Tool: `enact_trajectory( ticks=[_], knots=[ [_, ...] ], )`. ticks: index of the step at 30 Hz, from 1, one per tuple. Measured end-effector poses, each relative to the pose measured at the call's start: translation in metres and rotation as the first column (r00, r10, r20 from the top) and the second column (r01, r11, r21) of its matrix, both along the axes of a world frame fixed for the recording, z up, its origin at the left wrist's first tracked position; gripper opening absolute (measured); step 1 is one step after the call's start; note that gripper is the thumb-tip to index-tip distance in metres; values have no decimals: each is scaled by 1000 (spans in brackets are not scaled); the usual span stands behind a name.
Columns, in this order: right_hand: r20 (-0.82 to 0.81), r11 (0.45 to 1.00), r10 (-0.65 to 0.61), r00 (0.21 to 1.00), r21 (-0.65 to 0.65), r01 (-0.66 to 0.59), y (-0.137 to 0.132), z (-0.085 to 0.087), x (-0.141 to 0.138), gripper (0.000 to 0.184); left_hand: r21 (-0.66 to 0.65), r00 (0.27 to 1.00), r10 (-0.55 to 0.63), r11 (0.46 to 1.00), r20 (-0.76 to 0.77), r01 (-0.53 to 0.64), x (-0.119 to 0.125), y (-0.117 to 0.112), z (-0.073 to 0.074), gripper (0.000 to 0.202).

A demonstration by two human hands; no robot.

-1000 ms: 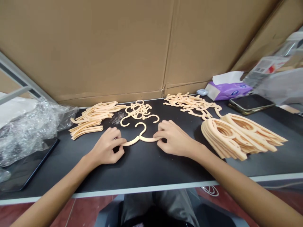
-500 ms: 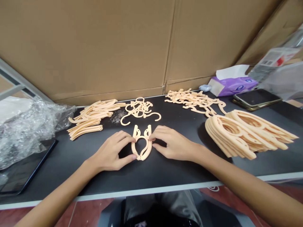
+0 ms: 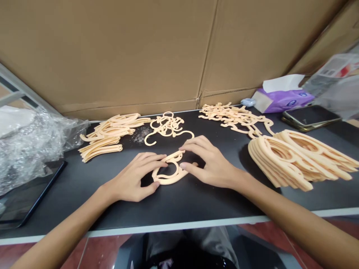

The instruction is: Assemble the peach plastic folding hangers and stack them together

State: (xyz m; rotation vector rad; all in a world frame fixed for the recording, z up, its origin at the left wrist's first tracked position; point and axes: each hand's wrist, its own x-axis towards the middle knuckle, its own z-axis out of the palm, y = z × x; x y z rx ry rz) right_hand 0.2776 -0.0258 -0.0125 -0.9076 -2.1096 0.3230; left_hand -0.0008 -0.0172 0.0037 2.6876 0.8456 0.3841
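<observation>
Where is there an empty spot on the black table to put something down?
Bare table lies between the tablet and the left hand, by the near edge between both arms, and in front of the stack. The hanger and right hand fill the middle; the back is crowded with piles, hooks and a phone.

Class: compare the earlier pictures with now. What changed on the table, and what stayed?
The hanger, first spread out flat, has been folded inward into a closed loop; the left hand and right hand still grip it. The piles stayed put.
</observation>
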Motion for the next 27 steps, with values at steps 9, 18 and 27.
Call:
enact_trajectory(
  ticks=[9, 18, 27],
  knots=[
    [349, 981, -19, 937, -176, 85, -2, 8, 3, 59, 84, 953, 200, 971, 227, -224, -4, 12, -18, 28],
    [430, 985, -70, 900, -114, 131, -13, 17, 2, 38, 111, 952, 208, 965, 223, -237, -4, 11, -17, 23],
    [354, 795, -590, 725, 410, 447, -84, -8, 40, 28, 148, 974, 150, 973, 172, -177, -7, 10, -22, 24]
  ],
)
